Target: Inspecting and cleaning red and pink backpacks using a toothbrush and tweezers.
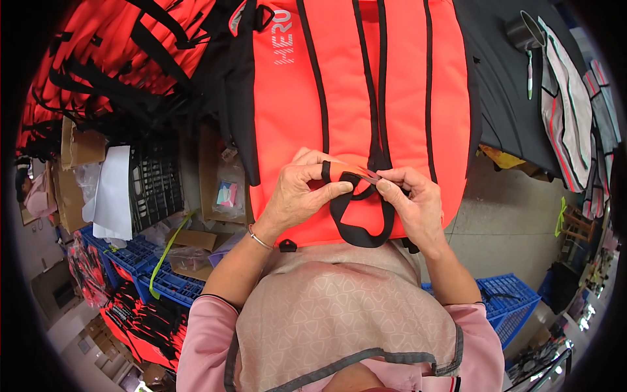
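Note:
A large neon orange-red bag with black piping and black side panels lies in front of me, its lower end near my body. My left hand is closed on the bag's orange fabric and black webbing, thumb and fingers pinched together. Opposite it, my right hand is closed around a small pointed metal tool. Its tip meets the fabric beside the left fingers; the fingers hide most of it, so its exact kind cannot be told. Below both hands hangs a black webbing loop.
More orange-red bags with black straps are piled at the far left. Cardboard boxes, a black crate and blue crates stand at left. On the right, a dark cloth surface bears a grey cup, a pen and striped fabric.

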`<state>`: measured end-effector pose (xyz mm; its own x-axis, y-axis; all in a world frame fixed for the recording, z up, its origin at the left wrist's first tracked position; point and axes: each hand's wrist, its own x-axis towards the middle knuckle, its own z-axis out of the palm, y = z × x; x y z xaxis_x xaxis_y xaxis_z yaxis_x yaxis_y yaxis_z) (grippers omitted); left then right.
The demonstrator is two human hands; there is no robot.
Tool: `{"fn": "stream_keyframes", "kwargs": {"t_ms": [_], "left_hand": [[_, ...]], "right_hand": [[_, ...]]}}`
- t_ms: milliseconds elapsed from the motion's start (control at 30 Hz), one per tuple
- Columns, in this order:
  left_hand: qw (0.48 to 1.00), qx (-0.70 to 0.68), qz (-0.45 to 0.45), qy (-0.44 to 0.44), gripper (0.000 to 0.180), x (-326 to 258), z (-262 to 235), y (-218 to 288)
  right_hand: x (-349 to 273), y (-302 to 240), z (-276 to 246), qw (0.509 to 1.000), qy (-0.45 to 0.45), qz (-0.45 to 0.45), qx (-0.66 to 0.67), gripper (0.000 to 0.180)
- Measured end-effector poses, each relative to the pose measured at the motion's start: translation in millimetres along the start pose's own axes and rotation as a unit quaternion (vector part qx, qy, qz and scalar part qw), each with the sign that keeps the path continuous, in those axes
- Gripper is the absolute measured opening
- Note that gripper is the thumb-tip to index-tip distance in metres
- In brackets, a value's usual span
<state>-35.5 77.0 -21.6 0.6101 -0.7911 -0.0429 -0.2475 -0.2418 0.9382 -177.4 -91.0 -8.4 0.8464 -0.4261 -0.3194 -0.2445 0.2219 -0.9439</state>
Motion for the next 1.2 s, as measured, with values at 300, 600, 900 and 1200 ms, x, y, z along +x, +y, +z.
{"fn": "stream_keyframes", "kwargs": {"t_ms": [300, 600, 900, 1200], "left_hand": [[1.0, 0.016, 0.017, 0.006, 0.019, 1.1, 1.2, -1.6], [0.999, 0.029, 0.016, 0.005, 0.018, 2.6, 1.6, -1.0], [1.0, 0.017, 0.013, 0.001, 0.018, 1.9, 0.9, -3.9], [0.999, 0.031, 0.014, -0.002, 0.018, 2.3, 0.9, -1.7]], "right_hand": [[3.5, -16.7, -10.3, 0.877, 0.058, -0.279, -0.387, 0.026], [6.8, -32.2, -3.0, 0.722, 0.033, -0.397, -0.566, 0.032], [5.5, -29.1, -5.8, 0.728, 0.041, -0.402, -0.553, 0.032], [7.5, -26.0, -5.3, 0.722, 0.037, -0.414, -0.553, 0.032]]}}
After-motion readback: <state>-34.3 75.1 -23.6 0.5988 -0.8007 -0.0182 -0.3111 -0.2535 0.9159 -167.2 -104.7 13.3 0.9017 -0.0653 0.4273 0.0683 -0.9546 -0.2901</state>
